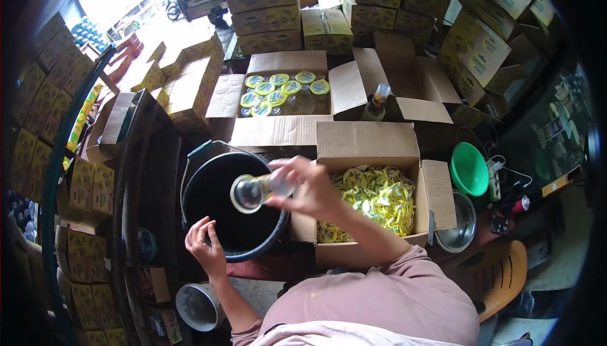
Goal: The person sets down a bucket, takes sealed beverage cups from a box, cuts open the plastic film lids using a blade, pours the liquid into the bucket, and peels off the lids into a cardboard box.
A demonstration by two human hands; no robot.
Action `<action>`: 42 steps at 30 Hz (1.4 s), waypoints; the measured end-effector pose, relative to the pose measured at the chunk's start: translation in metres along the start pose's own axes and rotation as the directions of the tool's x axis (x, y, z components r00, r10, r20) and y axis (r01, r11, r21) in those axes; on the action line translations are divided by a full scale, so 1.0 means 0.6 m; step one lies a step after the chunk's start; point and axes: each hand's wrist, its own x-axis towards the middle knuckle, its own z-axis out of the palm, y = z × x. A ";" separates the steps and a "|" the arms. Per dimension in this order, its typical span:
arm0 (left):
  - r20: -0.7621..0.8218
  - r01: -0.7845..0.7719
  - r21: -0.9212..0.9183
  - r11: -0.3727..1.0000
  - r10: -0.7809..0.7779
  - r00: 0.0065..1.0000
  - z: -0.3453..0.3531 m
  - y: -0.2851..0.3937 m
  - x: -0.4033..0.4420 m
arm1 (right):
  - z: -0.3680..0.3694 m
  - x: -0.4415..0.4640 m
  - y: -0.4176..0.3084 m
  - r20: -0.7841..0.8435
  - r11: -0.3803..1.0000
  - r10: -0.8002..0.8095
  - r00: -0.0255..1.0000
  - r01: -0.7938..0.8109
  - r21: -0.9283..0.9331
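My right hand (305,188) is wrapped round a clear cup (250,193), which is tilted on its side with its rim toward the left, above the black bucket (221,172). My left hand (205,245) is at the bucket's near left rim, its fingers apart and holding nothing. Right of the bucket stands an open carton (367,132) filled with yellow-green wrappers or labels (379,200). Behind it, another open carton (278,129) holds several cups with yellow-edged lids (276,98).
An open carton (395,77) and a bottle-like container (378,102) stand at the back. A green bowl (469,169) overlaps a metal bowl (465,222) on the right. A white bucket (197,307) is below left. Stacked cartons (264,14) and a chair (496,276) surround the area.
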 end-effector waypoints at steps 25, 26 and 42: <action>-0.250 0.430 -0.482 0.764 -0.589 0.768 0.076 -0.172 -0.037 | -0.420 0.094 0.437 -0.617 0.607 0.067 0.784 -0.523 -0.599; -0.258 0.417 -0.497 0.761 -0.588 0.766 0.078 -0.176 -0.040 | -0.414 0.088 0.448 -0.653 0.670 0.119 0.748 -0.546 -0.503; -0.397 0.294 0.009 0.956 -0.266 0.878 0.031 -0.063 0.022 | -0.421 0.038 0.560 -0.693 0.536 0.318 0.647 -0.726 -0.431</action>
